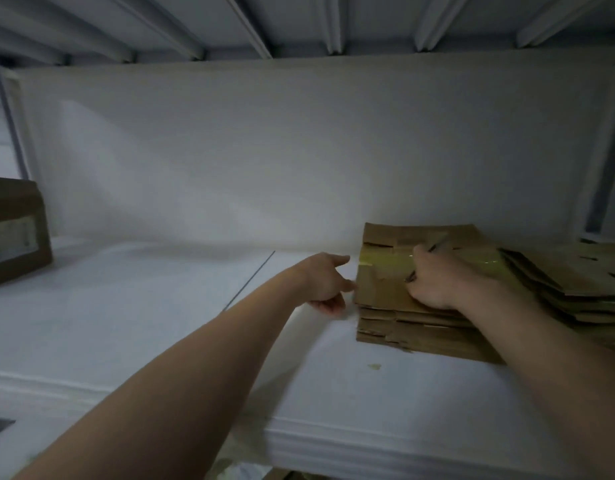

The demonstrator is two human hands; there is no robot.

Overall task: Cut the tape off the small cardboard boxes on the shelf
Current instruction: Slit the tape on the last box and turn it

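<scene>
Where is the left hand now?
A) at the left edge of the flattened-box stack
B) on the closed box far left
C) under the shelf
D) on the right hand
A: the left hand touches the left edge of the stack of flattened cardboard boxes, apart from the right hand, which holds a thin tool on top.

The flattened boxes (pixel 420 327) stacked at the right are seen to be brown corrugated cardboard, matt and rough-edged, and the tape (pixel 385 261) across the top one is shown glossy and yellowish, like plastic film; the thin tool (pixel 436 244) upon it is too blurred for its material to be told. The shelf (pixel 143 306) and back panel (pixel 230 150) are rendered white, smooth and matt, the ribbed underside (pixel 299 22) above as pale painted metal. The left box (pixel 15 230) is matt brown cardboard with a paler label (pixel 12 239).
</scene>
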